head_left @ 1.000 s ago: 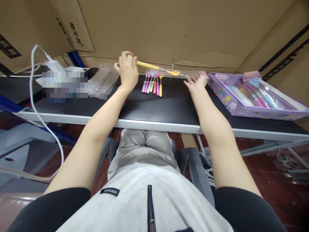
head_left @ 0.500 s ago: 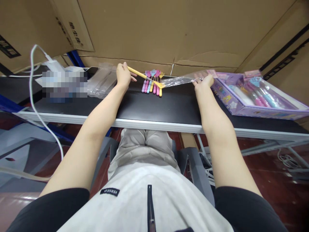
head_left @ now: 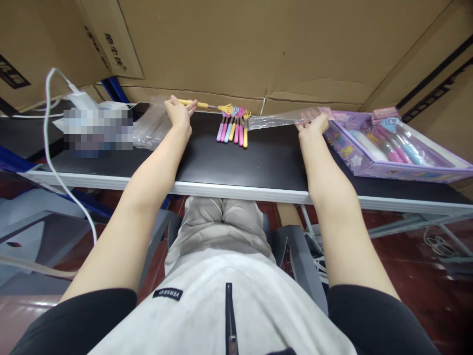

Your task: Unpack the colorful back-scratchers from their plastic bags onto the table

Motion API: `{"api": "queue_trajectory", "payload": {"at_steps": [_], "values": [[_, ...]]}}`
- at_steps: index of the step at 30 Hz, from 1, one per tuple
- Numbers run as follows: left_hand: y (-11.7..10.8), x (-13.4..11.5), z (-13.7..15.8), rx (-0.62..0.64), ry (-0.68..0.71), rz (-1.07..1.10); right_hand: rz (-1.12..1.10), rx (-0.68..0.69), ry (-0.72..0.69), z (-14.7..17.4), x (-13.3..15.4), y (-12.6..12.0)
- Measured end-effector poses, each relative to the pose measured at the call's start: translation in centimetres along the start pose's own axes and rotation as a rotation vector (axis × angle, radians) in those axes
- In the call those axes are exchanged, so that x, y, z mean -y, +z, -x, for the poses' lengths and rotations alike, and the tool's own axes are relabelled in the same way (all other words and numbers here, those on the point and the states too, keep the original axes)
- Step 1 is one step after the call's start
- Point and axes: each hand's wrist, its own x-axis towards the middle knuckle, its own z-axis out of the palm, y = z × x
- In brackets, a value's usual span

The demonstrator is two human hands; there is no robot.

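My left hand (head_left: 179, 112) is closed on the yellow handle of a back scratcher (head_left: 201, 104). Its thin metal shaft points right and ends in a yellow claw-shaped head, above the row on the table. My right hand (head_left: 312, 124) pinches the pink-topped end of a clear plastic bag (head_left: 271, 121), which stretches out to the left. Between the hands, several small back scratchers (head_left: 232, 132) in purple, pink, blue and yellow lie side by side, claws toward the back. The bag's far end is beside the rightmost yellow one.
On the right stands a purple display box (head_left: 406, 170) with more bagged back scratchers inside. Clear plastic bags (head_left: 148, 130) lie at the left, beside a blurred-out item and a white cable (head_left: 50, 123). Cardboard (head_left: 221, 49) walls the back of the black table (head_left: 240, 170).
My left hand has moved left and slightly back with the yellow back scratcher, drawing its head away from the bag. My right hand has stayed nearly still with the bag.
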Motion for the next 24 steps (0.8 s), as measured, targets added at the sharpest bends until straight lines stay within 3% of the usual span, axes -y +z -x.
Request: {"api": "queue_trajectory", "payload": {"at_steps": [6,13,15,20,24], "values": [[0.3,1.0,-0.1,0.018,-0.037,-0.012,0.049,0.048,-0.031,0.3,-0.1,0.2],[0.2,3.3,-0.2,0.362,-0.082,-0.427,0.072,0.073,-0.041,-0.4,-0.4,0.1],[0.1,3.5,0.4,0.44,-0.021,-0.587,0.061,0.059,-0.032,-0.7,-0.5,0.1],[-0.1,3.4,1.7,0.669,0.291,-1.024,0.046,0.043,-0.015,-0.8,-0.7,0.4],[-0.3,3.5,1.5,0.77,0.439,-1.215,0.048,0.096,-0.008,0.2,-0.9,0.9]]}}
